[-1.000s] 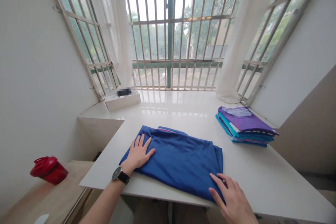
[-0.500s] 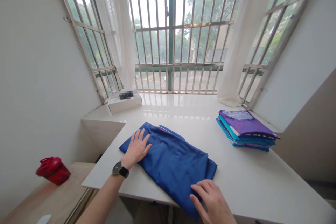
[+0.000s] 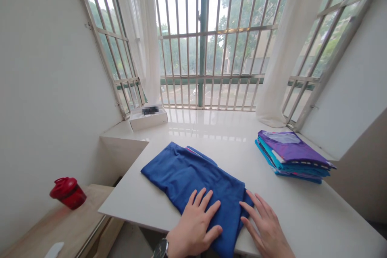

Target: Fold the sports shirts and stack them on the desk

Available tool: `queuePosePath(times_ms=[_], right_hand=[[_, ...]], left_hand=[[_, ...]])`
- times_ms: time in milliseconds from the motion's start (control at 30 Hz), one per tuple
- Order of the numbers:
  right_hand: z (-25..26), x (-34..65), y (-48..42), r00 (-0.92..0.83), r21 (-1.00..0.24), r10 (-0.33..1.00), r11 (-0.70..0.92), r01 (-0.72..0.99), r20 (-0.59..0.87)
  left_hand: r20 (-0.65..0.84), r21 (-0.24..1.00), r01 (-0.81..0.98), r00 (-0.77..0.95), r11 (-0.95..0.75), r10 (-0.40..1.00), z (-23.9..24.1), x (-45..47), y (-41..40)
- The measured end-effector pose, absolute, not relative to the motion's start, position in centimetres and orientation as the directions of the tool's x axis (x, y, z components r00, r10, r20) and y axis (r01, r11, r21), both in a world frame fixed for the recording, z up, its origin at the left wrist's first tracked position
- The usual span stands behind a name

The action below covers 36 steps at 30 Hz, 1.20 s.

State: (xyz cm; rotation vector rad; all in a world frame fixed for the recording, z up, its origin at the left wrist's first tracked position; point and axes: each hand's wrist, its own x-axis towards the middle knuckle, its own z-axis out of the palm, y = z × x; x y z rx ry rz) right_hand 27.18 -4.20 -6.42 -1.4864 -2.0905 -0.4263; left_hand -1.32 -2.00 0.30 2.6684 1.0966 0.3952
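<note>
A blue folded garment (image 3: 193,169) lies slantwise across the white table, its near end hanging over the front edge. A thin pink-and-white strip shows along its far fold. My left hand (image 3: 199,221), with a dark watch on the wrist, rests on the near part of the cloth, fingers spread. At the right edge of the garment is my right hand (image 3: 266,221); its fingers are apart and the tips touch the cloth by a loose layer. I see no pinch in either hand.
A stack of folded purple and turquoise clothes (image 3: 296,155) sits at the right of the white table (image 3: 302,213). A white box (image 3: 148,119) stands by the barred window. Lower left, a red lidded cup (image 3: 69,193) stands on a wooden surface (image 3: 75,225).
My left hand has moved from the garment's far left end to its near part. My right hand has shifted right and slightly up along the edge. The view has turned slightly left.
</note>
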Motion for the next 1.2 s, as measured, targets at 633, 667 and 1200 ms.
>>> queuePosePath(times_ms=[633, 667, 1200], right_hand=[[-7.1, 24.4, -4.0, -0.341, -0.004, 0.722, 0.430, 0.903, 0.602], [-6.9, 24.4, -4.0, -0.347, -0.002, 0.721, 0.435, 0.900, 0.600], [-5.8, 20.0, -5.1, -0.435, -0.075, 0.692, 0.575, 0.815, 0.576]], left_hand=[[0.093, 0.280, 0.940, 0.177, -0.196, 0.980, 2.1, -11.9, 6.6], [0.063, 0.193, 0.978, 0.070, -0.081, 0.996, 1.5, -12.6, 7.6], [0.081, 0.010, 0.935, 0.353, -0.355, 0.932, 2.0, -13.5, 16.7]])
